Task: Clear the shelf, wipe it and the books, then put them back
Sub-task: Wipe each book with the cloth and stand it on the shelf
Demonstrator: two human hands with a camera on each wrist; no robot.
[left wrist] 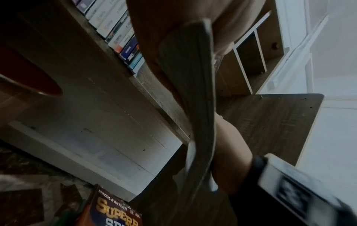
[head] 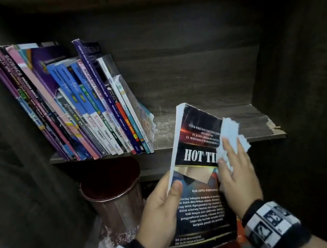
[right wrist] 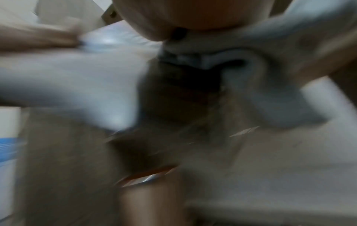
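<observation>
In the head view a black paperback (head: 202, 204) with "HOT" on its cover is tilted in front of the shelf board (head: 212, 124). My left hand (head: 169, 192) grips its left edge, thumb on the cover and fingers hidden behind. My right hand (head: 234, 166) lies flat on the cover and presses a white cloth (head: 230, 132) against it. The left wrist view shows the book's page edge (left wrist: 193, 94) from below. The right wrist view is blurred, with the cloth (right wrist: 270, 45) under my palm. A leaning row of books (head: 82, 107) fills the shelf's left half.
The right half of the shelf board is bare, and its front right corner (head: 275, 126) is chipped. A copper-coloured bin (head: 113, 192) stands below the shelf on the left. More books lie on the floor, one marked "SUPERB" (left wrist: 115, 211).
</observation>
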